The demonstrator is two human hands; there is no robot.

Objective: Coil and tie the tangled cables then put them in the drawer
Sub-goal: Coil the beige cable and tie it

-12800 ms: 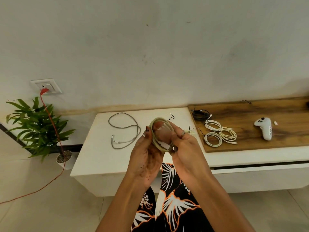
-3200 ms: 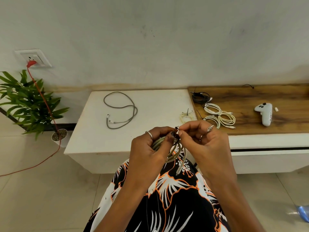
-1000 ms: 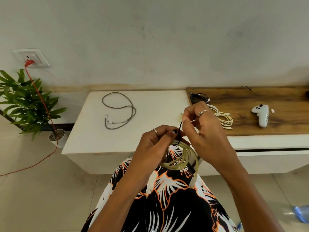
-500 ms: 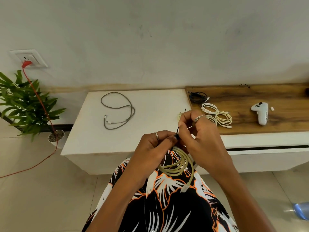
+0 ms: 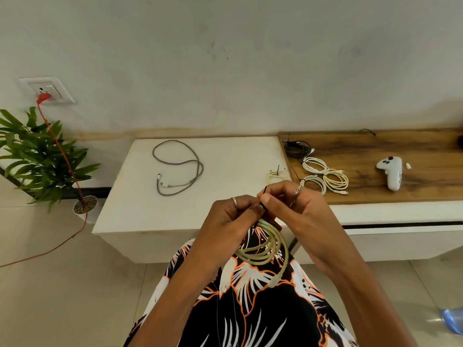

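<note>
A pale yellowish coiled cable (image 5: 265,246) hangs over my lap, in front of the white cabinet (image 5: 130,211). My left hand (image 5: 230,219) pinches the top of the coil. My right hand (image 5: 298,209) pinches a thin black tie (image 5: 264,190) that sticks up from the coil's top. A loose grey cable (image 5: 178,166) lies uncoiled on the white top. A small tied pale cable (image 5: 275,174) rests near the white top's right edge. Several coiled white cables (image 5: 325,176) and a coiled black cable (image 5: 297,147) lie on the wooden top (image 5: 413,146). The drawer front (image 5: 400,236) below is shut.
A white game controller (image 5: 392,175) lies on the wooden top. A potted plant (image 5: 42,156) stands on the floor at left. A red cord (image 5: 65,156) runs from the wall socket (image 5: 46,90) across the floor. A blue object (image 5: 452,319) is at the lower right edge.
Both hands came down from the cabinet top to my lap with the coil. My right hand dropped closer to the coil while it still holds the black tie.
</note>
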